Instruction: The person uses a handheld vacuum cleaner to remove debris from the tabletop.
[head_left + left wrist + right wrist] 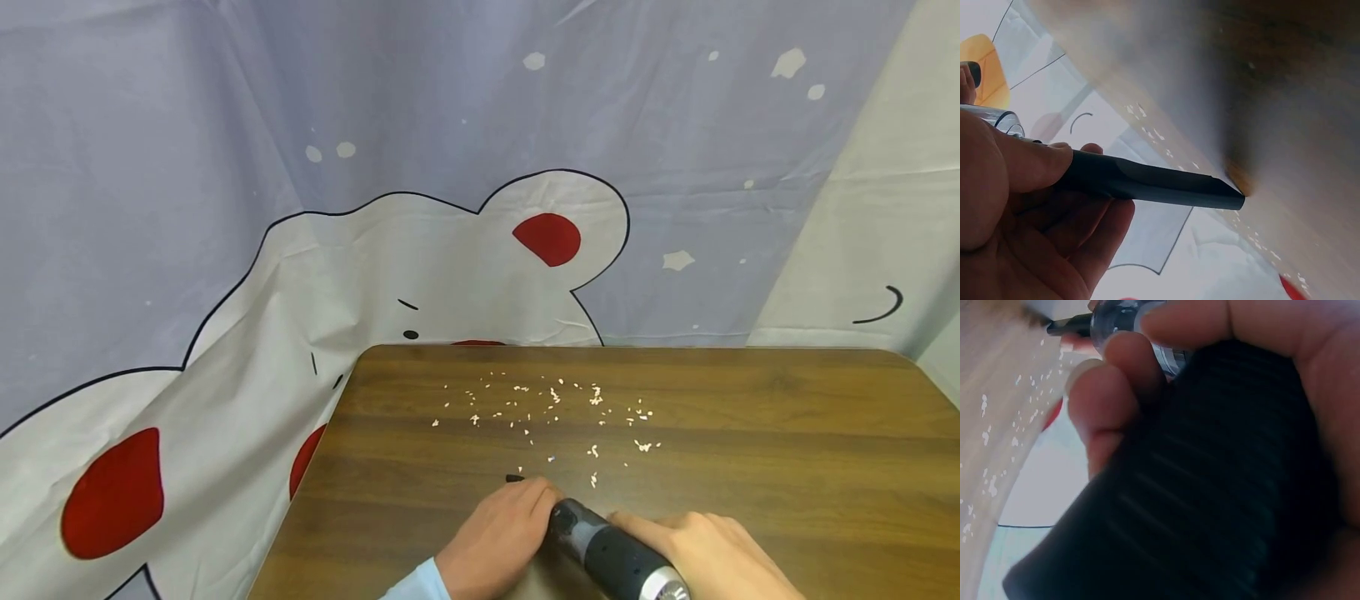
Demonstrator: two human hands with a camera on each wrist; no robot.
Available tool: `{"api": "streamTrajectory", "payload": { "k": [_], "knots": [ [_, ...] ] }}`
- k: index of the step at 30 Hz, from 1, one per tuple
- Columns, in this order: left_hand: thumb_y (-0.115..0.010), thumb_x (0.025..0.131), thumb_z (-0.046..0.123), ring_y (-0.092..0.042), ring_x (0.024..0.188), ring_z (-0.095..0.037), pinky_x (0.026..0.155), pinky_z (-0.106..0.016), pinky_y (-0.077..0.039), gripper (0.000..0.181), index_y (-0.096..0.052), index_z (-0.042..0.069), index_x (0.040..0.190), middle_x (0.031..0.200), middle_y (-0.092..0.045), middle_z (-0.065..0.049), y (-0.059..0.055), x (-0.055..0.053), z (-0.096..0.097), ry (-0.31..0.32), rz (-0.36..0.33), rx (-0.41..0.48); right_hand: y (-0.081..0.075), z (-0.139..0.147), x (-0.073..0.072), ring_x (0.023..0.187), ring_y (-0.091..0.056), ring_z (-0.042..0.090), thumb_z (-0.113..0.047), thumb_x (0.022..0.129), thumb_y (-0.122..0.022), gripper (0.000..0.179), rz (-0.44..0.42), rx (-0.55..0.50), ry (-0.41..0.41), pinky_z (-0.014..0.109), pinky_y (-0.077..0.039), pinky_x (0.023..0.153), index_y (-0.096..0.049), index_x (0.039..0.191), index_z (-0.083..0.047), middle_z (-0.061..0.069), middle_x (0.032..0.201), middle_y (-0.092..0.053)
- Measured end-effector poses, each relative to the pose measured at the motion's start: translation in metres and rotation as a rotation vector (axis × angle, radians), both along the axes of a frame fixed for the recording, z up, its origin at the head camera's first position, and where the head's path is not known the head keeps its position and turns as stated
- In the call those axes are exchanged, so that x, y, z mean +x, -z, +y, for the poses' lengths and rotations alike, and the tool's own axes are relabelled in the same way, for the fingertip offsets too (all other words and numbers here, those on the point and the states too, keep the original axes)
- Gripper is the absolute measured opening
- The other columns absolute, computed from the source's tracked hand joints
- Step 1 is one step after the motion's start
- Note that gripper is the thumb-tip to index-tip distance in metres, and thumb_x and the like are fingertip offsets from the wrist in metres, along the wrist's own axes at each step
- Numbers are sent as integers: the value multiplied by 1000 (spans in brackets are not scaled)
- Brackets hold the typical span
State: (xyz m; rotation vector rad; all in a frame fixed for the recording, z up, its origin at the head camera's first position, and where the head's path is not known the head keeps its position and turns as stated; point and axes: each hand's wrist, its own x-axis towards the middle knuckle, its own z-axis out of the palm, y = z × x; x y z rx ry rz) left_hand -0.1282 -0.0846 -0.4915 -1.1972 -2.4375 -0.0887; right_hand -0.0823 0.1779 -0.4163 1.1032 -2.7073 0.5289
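Observation:
A black handheld vacuum cleaner (626,562) with a clear section and a silver end lies slantwise over the near part of the wooden table. My right hand (708,550) grips its ribbed dark body (1197,487), fingers curled round it. At the front end, my left hand (502,533) holds the base of the narrow black nozzle (1160,184) between thumb and fingers. The slanted nozzle tip is close to the tabletop in the left wrist view; whether it touches cannot be told. Small white scraps (642,447) are scattered on the table beyond both hands.
The brown wooden table (750,400) has rounded far corners. Behind it and to its left hangs a pale fabric curtain (420,100) with cartoon figures and red patches. A tiny bluish bit (551,458) lies among the scraps.

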Motion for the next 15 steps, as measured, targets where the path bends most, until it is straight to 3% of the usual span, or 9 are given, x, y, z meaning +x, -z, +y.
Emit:
{"api": "streamTrajectory", "payload": {
  "k": [8,15],
  "knots": [
    [-66,79,2,-52,103,-10,98,-27,-42,41,-54,13,116,110,-50,4,0,-2,4,2,-31,24,-1,3,0,51,-40,-7,-62,69,-75,65,-61,18,3,25,-36,41,-58,123,-31,-28,68,-47],
    [-63,83,3,-50,104,-8,98,-26,-41,38,-54,14,119,112,-50,6,1,-9,9,10,-59,46,-4,4,0,51,-40,-6,-65,67,-74,68,-42,33,40,26,-37,41,-59,123,-30,-28,67,-46]
  ]
}}
